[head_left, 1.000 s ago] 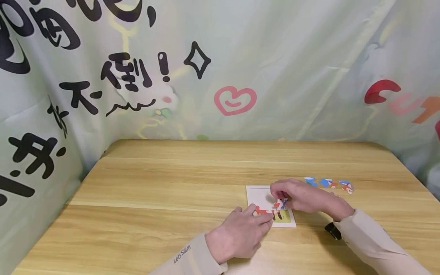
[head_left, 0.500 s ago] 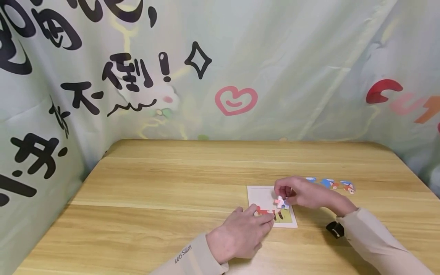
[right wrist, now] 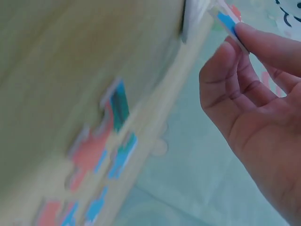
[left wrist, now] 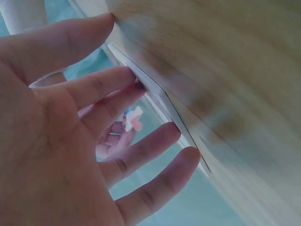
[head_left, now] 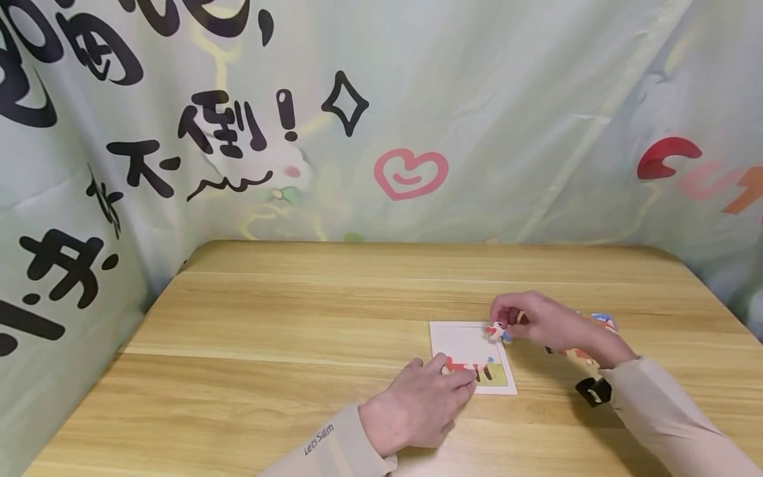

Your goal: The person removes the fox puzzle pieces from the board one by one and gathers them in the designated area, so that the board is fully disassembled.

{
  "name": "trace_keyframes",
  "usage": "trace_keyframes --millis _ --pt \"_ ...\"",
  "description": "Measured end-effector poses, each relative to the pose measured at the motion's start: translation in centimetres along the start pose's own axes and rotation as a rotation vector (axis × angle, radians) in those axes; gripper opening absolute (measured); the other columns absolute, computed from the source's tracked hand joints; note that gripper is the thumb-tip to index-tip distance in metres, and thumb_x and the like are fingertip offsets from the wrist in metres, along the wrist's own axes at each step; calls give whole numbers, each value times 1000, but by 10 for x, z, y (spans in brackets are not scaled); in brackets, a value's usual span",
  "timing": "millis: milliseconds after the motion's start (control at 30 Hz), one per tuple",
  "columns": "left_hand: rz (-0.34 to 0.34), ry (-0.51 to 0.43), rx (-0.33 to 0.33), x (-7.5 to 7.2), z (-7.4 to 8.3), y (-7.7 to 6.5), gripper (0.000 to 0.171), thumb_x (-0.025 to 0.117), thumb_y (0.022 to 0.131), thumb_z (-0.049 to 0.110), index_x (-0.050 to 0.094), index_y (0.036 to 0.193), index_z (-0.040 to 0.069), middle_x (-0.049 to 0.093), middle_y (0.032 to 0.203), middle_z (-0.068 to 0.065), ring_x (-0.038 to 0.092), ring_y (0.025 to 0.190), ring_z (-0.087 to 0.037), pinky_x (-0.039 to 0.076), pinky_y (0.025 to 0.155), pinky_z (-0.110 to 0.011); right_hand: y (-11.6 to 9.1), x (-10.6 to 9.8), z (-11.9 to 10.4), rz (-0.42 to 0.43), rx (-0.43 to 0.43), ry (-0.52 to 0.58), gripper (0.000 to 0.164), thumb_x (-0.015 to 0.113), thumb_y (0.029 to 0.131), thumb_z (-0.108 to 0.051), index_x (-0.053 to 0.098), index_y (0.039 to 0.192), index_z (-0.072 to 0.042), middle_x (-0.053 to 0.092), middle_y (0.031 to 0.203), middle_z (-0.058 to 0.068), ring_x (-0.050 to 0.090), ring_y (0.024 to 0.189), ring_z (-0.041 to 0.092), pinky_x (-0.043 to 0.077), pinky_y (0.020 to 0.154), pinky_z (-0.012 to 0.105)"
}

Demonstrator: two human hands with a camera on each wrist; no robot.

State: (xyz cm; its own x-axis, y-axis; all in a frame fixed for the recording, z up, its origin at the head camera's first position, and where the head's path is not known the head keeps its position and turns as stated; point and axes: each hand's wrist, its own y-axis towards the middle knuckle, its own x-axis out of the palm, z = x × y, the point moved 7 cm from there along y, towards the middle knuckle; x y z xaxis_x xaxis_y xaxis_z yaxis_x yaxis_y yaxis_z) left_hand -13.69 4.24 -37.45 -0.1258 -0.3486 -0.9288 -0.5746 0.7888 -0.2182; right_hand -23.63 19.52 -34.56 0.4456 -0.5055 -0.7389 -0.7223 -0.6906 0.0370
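Observation:
A white puzzle board [head_left: 453, 334] lies on the table with several fitted pieces [head_left: 497, 375] along its near side, in red, white and yellow-green. My left hand [head_left: 417, 404] rests its spread fingertips on the board's near left part, covering some of it. Over the board's far right corner, my right hand [head_left: 551, 323] pinches a puzzle piece [head_left: 497, 332] in white, red and blue between thumb and fingers. The right wrist view shows this piece [right wrist: 227, 21] held edge-on, off the table.
Loose puzzle pieces [head_left: 605, 320] lie right of the board, partly hidden under my right forearm. Several of these pieces [right wrist: 89, 150], red and blue, show in the right wrist view. A printed cloth [head_left: 477, 119] hangs behind the wooden table [head_left: 268, 318].
My right hand has moved away and to the right with the puzzle piece, from the fitted pieces to the board's far right corner. The left hand has stayed in place.

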Motion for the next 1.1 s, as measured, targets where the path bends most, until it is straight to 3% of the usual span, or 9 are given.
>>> trace_keyframes --millis 300,400,633,1100 --pt "-4 -16 8 0 0 0 54 57 101 43 47 153 30 38 154 21 45 115 -14 50 84 -28 -24 -23 10 78 9 -72 24 69 88 11 66 98 -10 56 85 -7 53 74 8 49 62 27" --pt "6 -30 11 0 0 0 51 57 101 37 49 151 29 40 153 21 45 111 -15 49 77 -25 -34 -28 14 110 -3 -88 27 68 87 12 66 98 -12 56 84 -8 53 73 8 49 61 27" --pt "-3 -52 1 1 1 -1 54 64 97 39 48 148 46 38 155 19 45 110 -18 43 64 -20 -53 -37 25 137 1 -136 29 68 86 13 66 98 -13 56 84 -12 52 73 7 48 60 26" --pt "-7 -70 -3 1 0 -2 51 62 99 40 49 147 48 37 155 21 43 114 -18 44 68 -22 -91 -53 44 210 -20 -197 37 66 81 23 66 98 -11 57 83 -14 51 72 6 44 57 24"
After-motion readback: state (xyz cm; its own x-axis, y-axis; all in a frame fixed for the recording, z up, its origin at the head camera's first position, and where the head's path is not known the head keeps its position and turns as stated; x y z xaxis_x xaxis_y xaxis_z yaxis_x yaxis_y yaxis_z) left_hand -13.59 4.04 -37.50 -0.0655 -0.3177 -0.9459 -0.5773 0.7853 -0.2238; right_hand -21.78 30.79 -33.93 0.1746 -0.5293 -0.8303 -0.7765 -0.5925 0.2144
